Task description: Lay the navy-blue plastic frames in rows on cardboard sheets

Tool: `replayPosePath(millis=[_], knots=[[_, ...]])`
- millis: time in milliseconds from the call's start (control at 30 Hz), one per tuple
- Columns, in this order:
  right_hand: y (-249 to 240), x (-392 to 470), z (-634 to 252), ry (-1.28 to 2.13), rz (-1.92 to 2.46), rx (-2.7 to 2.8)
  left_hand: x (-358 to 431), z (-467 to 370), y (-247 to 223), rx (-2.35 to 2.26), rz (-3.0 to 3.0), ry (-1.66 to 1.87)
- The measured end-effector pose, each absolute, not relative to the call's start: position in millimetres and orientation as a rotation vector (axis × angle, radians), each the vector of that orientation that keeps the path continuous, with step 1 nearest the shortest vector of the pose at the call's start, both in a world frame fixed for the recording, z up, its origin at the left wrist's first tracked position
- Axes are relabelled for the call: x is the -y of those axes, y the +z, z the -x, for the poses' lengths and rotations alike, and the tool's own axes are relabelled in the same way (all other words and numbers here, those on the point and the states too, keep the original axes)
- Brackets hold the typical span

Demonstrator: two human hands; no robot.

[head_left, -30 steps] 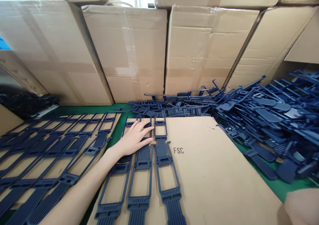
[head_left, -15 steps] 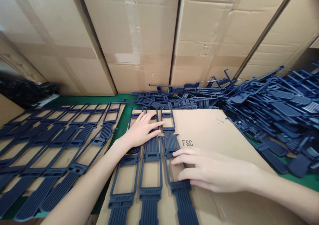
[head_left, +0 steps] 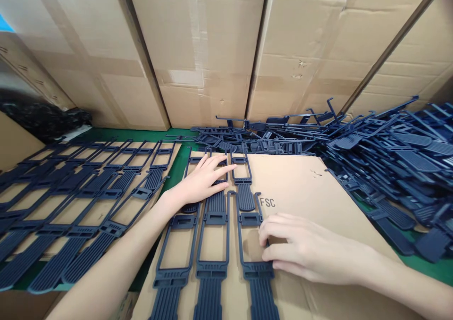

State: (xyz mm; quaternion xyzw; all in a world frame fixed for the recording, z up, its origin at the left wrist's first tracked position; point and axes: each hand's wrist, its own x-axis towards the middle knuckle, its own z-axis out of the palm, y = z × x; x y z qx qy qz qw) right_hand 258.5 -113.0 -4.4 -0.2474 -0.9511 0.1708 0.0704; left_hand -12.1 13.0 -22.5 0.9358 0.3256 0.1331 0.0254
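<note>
My left hand (head_left: 203,181) lies with its fingers spread over the upper ends of dark blue plastic frame parts on a cardboard sheet (head_left: 293,173). My right hand (head_left: 293,244) is at the right edge of the third near-row part (head_left: 258,273), fingers curved, with fingertips touching its side bar. Left of that part lie a middle part (head_left: 210,265) and a left part (head_left: 171,277), side by side with ribbed ends toward me. A shorter-looking upper part (head_left: 244,195) lies just beyond the third one, its ribbed end reaching between that part's hooks.
A large tangled pile of blue parts (head_left: 399,155) covers the back right. At the left, rows of similar parts lie on another cardboard sheet (head_left: 175,155). Tall cardboard boxes (head_left: 212,51) line the back above the green surface (head_left: 141,133). A black bag (head_left: 42,122) sits back left.
The third near-row part has turned straighter, in line with its neighbours. My right hand has shifted slightly right along it. My left hand has stayed on the parts; the view has shifted slightly.
</note>
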Motion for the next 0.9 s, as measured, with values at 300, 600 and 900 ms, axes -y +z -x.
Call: replayPosePath(millis=[300, 600, 900], knots=[[-6.8, 108.3, -259.5, 0.47, 0.743, 2.84, -3.0, 3.2, -8.4, -0.746, -2.753, 0.406], [-9.9, 101.7, -254.6, 0.653, 0.575, 2.763, -0.1, -2.2, -10.2, -0.742, -2.775, 0.394], [-5.3, 102.7, -254.8, 0.573, 0.563, 2.792, 0.2, 1.5, -6.8, -0.749, -2.737, 0.415]])
